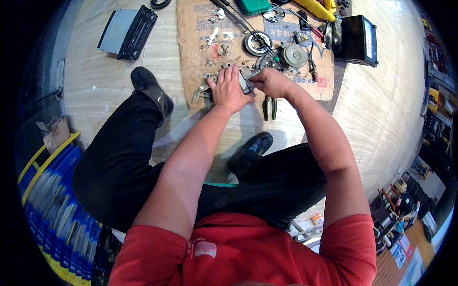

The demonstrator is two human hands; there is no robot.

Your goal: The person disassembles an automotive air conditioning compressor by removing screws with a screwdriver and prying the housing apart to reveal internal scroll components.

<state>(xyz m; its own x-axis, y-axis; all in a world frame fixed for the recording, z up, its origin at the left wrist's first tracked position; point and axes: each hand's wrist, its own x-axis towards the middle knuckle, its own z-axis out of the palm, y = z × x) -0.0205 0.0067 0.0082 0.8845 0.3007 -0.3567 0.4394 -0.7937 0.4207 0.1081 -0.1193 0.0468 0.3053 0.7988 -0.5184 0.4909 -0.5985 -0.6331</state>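
left hand (229, 89) spread against a grey metal part (244, 82) between both hands; right hand (273, 83) curled at its 3 o'clock edge, though i cannot tell what it pinches. green-handled pliers (266, 110) lie close at 5 o'clock, bolts (223, 50) at 11, a round metal housing (294, 56) at 2; farther off, a car battery (355, 40) at 2, a silver-and-black box (125, 33) at 10.
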